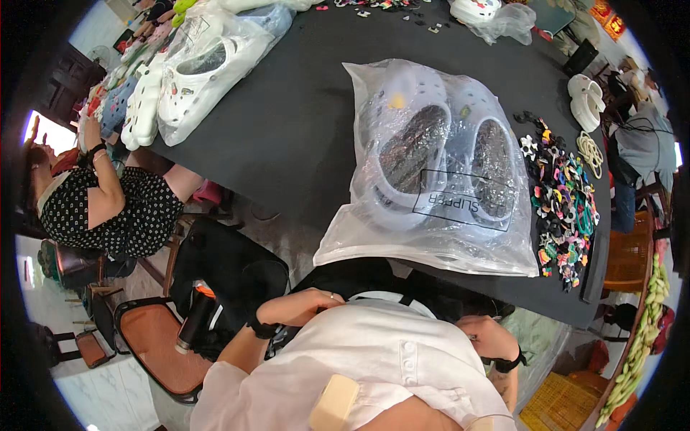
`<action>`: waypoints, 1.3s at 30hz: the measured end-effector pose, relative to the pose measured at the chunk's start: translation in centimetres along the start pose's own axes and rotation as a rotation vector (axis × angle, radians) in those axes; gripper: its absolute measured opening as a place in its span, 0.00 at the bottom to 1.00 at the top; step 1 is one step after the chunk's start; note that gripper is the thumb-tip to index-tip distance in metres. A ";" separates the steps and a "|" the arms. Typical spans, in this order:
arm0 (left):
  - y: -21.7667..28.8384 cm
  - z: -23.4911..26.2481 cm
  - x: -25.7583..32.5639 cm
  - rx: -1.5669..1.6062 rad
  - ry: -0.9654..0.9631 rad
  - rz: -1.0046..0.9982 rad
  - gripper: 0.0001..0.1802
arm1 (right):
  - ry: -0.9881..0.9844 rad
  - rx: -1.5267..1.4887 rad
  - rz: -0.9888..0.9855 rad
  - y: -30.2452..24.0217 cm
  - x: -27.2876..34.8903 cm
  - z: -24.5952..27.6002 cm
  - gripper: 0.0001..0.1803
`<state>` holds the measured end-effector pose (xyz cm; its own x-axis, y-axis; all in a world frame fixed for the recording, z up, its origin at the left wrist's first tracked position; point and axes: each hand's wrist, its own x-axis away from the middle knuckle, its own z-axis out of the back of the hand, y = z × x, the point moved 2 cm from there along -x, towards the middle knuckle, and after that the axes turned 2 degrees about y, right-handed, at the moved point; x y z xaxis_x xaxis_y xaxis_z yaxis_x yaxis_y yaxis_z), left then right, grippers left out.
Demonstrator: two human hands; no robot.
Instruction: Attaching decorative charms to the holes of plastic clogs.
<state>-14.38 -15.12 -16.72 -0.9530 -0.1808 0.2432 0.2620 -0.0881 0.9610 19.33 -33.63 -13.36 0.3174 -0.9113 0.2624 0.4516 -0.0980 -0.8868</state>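
A pair of pale lavender clogs (402,93) lies inside a clear zip bag (431,253) on the dark table, just in front of me. Small charms show on the clogs through the plastic. My left hand (302,307), with a ring and a dark wristband, rests low at my waist below the table edge. Its fingers are curled, and whatever they may hold is hidden by my white shirt. On the other side, my right hand (492,336) is also down beside my body; its fingers are out of sight. Neither hand touches the bag.
Colourful shoe charms (564,205) are heaped at the table's right, by a loop of cream cord (590,154) and a white clog (586,103). Bagged white clogs (194,90) lie at far left, where another person (115,205) sits. A chair (154,337) with a bottle (195,320) stands at my left.
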 end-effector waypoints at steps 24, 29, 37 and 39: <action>15.2 5.7 -3.4 -0.473 0.477 -0.670 0.14 | 0.505 0.295 0.500 -9.2 -5.3 3.7 0.13; 15.1 6.5 -6.3 -1.022 0.825 -0.413 0.30 | 0.424 0.580 0.420 -9.8 -7.9 2.8 0.22; 15.0 7.8 -7.4 -0.380 0.526 -0.190 0.13 | 0.506 0.598 0.379 -11.2 -7.7 5.5 0.27; 15.5 6.3 -7.9 -0.206 0.453 -0.203 0.09 | 0.654 0.733 0.320 -11.5 -8.0 7.7 0.28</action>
<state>-3.75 -8.85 -2.88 -0.8383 -0.5407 -0.0700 0.1467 -0.3473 0.9262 17.99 -22.14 -2.36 0.0955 -0.9128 -0.3972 0.8926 0.2551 -0.3716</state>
